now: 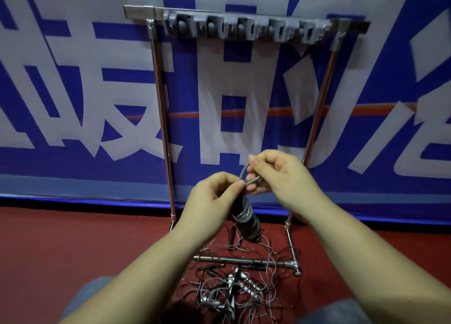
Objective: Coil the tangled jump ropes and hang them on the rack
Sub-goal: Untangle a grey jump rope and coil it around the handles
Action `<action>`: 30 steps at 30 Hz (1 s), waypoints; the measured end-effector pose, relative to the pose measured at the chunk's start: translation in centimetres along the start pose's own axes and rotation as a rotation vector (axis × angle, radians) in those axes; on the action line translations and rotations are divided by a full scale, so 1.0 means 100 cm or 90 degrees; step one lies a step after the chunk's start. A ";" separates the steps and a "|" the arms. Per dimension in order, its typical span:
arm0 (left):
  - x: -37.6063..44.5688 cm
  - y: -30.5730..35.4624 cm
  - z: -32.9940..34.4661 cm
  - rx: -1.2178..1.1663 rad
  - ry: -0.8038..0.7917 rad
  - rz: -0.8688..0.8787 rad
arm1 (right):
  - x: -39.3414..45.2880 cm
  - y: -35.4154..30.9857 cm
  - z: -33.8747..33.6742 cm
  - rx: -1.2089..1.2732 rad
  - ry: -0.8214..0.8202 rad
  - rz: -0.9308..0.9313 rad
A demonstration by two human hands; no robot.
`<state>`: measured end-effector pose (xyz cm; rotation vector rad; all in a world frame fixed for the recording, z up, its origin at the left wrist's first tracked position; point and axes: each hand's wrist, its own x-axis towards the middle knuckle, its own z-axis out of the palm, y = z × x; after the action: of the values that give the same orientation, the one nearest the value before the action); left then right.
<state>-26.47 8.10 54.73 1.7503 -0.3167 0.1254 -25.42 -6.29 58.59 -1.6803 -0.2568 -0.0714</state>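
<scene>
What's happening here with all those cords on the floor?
A person is bundling a jump rope. The left hand grips the dark handles wrapped in grey cord, while the right hand pinches a grey loop of rope above them. More tangled thin ropes lie on the red floor, and the metal rack's grey hook rail holds nothing yet.

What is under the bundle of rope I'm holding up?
Below the bundle a tangle of thin ropes lies on the red floor, draped over the rack's bottom bar. A few black handles show; what lies beneath the tangle is covered.
</scene>
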 end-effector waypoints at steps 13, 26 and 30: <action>0.120 0.058 -0.045 -0.090 0.126 -0.034 | 0.114 -0.045 0.021 0.005 0.056 -0.042; 0.285 0.068 -0.145 -0.019 0.390 -0.005 | 0.309 -0.107 0.096 -0.176 0.075 -0.079; 0.322 0.063 -0.170 -0.014 0.398 0.003 | 0.348 -0.109 0.109 -0.203 0.078 -0.092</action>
<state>4.06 18.99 72.48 1.5980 0.1352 0.6521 5.03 10.00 74.68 -1.9636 -0.2849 -0.3372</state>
